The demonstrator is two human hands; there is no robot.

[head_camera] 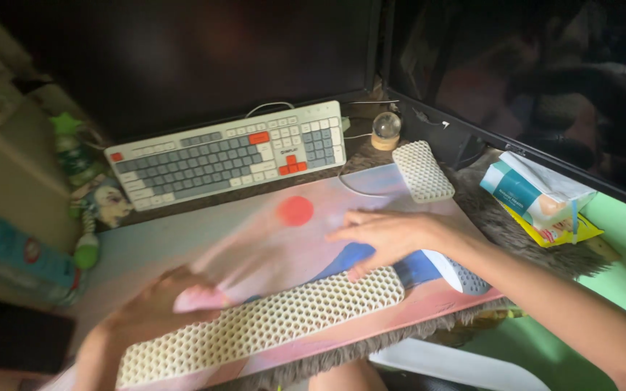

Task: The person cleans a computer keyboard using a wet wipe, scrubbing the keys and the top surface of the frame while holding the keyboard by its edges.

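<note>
My left hand (155,304) is blurred at the near left of a pastel desk mat (269,239); its fingers close on a pink cloth (201,297). My right hand (389,235) lies flat on the mat with fingers spread, just behind a long cream honeycomb wrist rest (269,322). A red circle (295,211) is printed on the mat between the hands and the keyboard (230,153).
A small honeycomb pad (422,170) and a glass ball on a stand (385,130) sit behind the mat. A wipes packet (534,190) lies at the right, on grey fur (501,224). Two dark monitors stand behind. Bottles and toys crowd the left edge.
</note>
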